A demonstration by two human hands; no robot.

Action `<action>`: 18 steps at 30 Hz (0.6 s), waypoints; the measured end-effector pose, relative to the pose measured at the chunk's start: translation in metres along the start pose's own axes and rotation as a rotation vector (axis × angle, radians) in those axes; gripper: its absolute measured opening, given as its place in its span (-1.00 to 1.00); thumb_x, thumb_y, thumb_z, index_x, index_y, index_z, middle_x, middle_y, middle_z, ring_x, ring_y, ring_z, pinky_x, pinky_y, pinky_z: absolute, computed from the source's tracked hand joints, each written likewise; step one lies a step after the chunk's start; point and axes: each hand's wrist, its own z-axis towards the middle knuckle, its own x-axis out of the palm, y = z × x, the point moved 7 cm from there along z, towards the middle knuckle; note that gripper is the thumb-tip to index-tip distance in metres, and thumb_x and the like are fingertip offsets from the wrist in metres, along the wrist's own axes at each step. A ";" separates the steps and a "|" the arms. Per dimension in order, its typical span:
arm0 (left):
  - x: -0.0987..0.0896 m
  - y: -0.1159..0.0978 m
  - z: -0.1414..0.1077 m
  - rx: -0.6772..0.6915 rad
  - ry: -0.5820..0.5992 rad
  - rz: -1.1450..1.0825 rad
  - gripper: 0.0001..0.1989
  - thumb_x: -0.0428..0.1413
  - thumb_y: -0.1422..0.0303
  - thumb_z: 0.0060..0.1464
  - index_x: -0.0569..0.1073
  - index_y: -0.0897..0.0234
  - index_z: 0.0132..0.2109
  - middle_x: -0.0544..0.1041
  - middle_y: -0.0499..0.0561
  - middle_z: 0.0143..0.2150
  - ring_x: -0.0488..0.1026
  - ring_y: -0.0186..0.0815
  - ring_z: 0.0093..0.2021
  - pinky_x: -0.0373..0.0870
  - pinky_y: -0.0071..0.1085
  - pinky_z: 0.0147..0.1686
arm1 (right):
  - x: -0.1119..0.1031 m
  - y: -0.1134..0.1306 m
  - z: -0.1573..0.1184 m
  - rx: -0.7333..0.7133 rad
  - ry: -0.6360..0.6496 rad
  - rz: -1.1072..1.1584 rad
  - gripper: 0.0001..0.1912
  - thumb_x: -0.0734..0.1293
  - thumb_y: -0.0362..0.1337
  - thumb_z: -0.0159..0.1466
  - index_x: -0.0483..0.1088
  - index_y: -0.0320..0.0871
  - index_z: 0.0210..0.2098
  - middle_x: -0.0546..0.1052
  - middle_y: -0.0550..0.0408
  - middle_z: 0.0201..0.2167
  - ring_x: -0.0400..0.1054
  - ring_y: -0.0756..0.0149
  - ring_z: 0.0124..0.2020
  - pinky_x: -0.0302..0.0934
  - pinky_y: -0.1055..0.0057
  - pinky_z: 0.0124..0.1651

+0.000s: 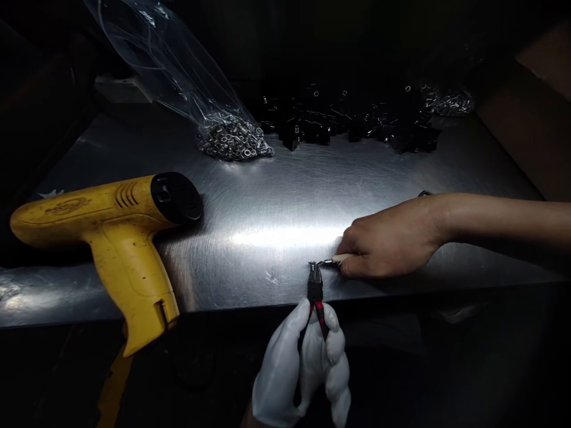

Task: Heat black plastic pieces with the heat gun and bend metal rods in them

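Observation:
My left hand [303, 368], in a white glove, is closed around pliers [315, 288] with red and black handles at the front edge of the metal table [285, 202]. The jaws point away from me, and a tiny metal part [311, 266] sits at their tips. From the right, my bare right hand [388, 244] grips a slim tool [341, 258] with a pale handle. The dark, thin tip of this tool points left, close beside the plier jaws. Whether it touches the tiny part cannot be made out.
A yellow heat-gun-like tool [129, 238] lies on the left. Behind it, a clear plastic bag [234, 139] holds many small metal rings. Dark pieces [321, 128] with small shiny parts line the back. More shiny parts [450, 101] lie at the back right.

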 end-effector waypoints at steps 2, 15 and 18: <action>-0.001 0.001 0.001 -0.011 0.032 -0.029 -0.46 -0.31 0.06 0.39 0.43 0.30 -0.21 0.39 -0.07 -0.49 0.29 -0.45 -0.71 0.40 -0.43 -0.77 | 0.001 0.000 -0.001 -0.006 -0.011 -0.012 -0.56 0.08 -0.06 0.43 0.37 -0.15 -0.41 0.50 0.09 -0.45 0.35 0.25 -0.47 0.20 0.34 -0.49; -0.010 0.004 0.002 0.012 0.144 -0.086 -0.45 -0.33 0.06 0.40 0.43 0.26 -0.22 0.36 -0.09 -0.56 0.20 -0.45 -0.74 0.27 -0.53 -0.79 | -0.002 -0.001 -0.003 0.052 -0.172 0.137 -0.63 0.17 -0.05 0.37 0.38 -0.16 -0.41 0.45 0.08 -0.45 0.32 0.27 -0.48 0.10 0.38 -0.50; -0.018 0.009 0.006 0.006 0.108 -0.086 -0.47 -0.27 0.04 0.39 0.45 0.28 -0.24 0.38 -0.08 -0.57 0.24 -0.43 -0.76 0.31 -0.49 -0.79 | 0.001 -0.006 -0.001 0.036 -0.256 0.441 -0.64 0.26 0.03 0.34 0.33 -0.15 -0.37 0.38 0.16 -0.52 0.22 0.34 -0.55 0.00 0.42 -0.55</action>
